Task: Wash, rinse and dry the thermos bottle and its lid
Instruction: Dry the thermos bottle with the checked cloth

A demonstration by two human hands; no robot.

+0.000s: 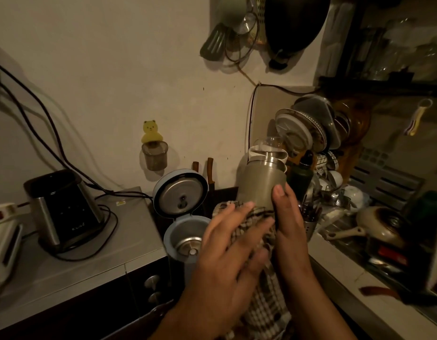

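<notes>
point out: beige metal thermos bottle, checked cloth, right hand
beige metal thermos bottle [261,185]: head view, bare side wall.
checked brown-and-white cloth [266,307]: head view, hanging lower part.
right hand [289,227]: head view, back of the hand.

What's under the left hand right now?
The left hand presses a checkered cloth against the lower part of the thermos bottle. The bottle's bottom end is covered by cloth and hands, so it can't be seen.
</notes>
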